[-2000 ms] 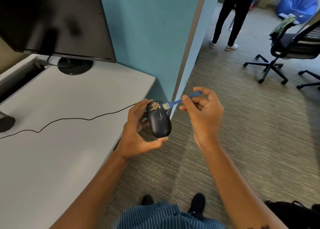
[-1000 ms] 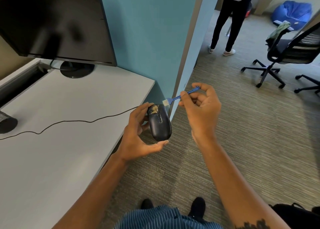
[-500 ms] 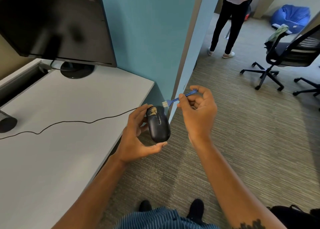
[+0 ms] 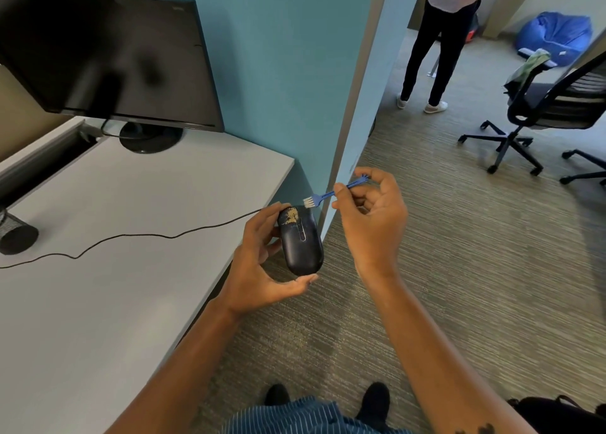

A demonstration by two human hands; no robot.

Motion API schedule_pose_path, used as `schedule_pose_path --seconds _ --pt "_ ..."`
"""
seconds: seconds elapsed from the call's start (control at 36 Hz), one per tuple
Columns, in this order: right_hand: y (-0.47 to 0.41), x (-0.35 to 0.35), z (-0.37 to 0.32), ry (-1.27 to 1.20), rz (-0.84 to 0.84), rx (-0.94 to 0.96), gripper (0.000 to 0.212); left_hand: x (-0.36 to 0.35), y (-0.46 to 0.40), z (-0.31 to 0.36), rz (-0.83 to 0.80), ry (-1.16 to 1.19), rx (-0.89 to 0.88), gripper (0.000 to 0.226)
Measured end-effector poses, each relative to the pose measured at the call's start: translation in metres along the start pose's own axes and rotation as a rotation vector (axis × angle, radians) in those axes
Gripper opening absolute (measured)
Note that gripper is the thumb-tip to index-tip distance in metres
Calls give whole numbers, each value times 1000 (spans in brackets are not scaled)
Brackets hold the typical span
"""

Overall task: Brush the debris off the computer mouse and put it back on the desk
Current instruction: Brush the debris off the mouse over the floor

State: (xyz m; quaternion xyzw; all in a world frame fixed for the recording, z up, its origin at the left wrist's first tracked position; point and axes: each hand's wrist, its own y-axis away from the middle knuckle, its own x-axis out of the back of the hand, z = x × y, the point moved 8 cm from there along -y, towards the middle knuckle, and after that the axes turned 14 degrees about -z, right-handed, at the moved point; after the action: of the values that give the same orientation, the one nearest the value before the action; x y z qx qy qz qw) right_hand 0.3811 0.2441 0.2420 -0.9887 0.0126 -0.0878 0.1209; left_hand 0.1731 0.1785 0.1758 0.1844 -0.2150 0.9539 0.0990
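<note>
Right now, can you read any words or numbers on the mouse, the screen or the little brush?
No text can be read.
Monitor: a tiny mark on its top right corner, too small and blurred to read.
Mouse: no lettering shows, only tan debris.
Brush: plain blue, no label.

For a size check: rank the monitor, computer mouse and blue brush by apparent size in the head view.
1. monitor, largest by far, though it stands farthest away
2. computer mouse
3. blue brush, smallest, at similar nearness to the mouse
</note>
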Motion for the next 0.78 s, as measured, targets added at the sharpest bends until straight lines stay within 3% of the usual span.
schedule_pose_path --seconds 0.17,0.31,0.44,0.56,0.69,0.78 --pt "0 -6 -3 13 -57 11 33 -2 -1 1 4 8 -1 128" --pt "0 2 -6 11 27 23 33 -3 1 0 -1 7 4 129" --pt "1 -2 -5 26 -42 22 32 -3 2 -2 3 6 15 129" --pt "4 7 -6 15 32 32 32 -3 3 -5 -3 29 34 130" --pt "4 -2 -5 1 -72 24 32 -5 3 -9 -4 36 35 132" --pt "4 1 -3 54 -8 18 32 -5 3 -10 -5 29 38 132"
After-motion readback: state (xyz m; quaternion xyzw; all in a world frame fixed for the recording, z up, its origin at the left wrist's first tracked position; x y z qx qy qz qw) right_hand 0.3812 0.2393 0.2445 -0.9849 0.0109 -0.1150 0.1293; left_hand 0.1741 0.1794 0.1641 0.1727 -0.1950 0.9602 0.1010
